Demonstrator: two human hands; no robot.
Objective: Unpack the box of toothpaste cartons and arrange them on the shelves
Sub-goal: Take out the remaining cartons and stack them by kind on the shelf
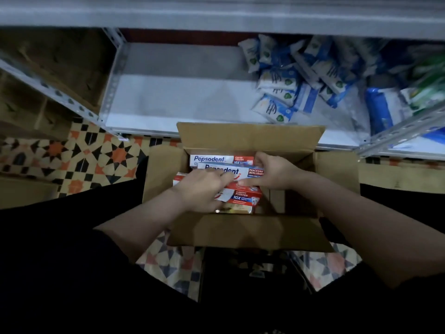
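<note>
The right hand (274, 171) curls its fingers over the right end of the top toothpaste carton (231, 171), thumb beneath, gripping it. The left hand (202, 189) lies with fingers close together across the cartons below; whether it grips one I cannot tell. All sit inside the open cardboard box (245, 230) at frame centre, below the white shelf (173, 102).

Both forearms are bare from elbow to wrist, with dark, seemingly black sleeves ending near the elbows. The left hand (202, 189) and right hand (277, 171) wear no gloves. Dark clothing covers the lap below.
</note>
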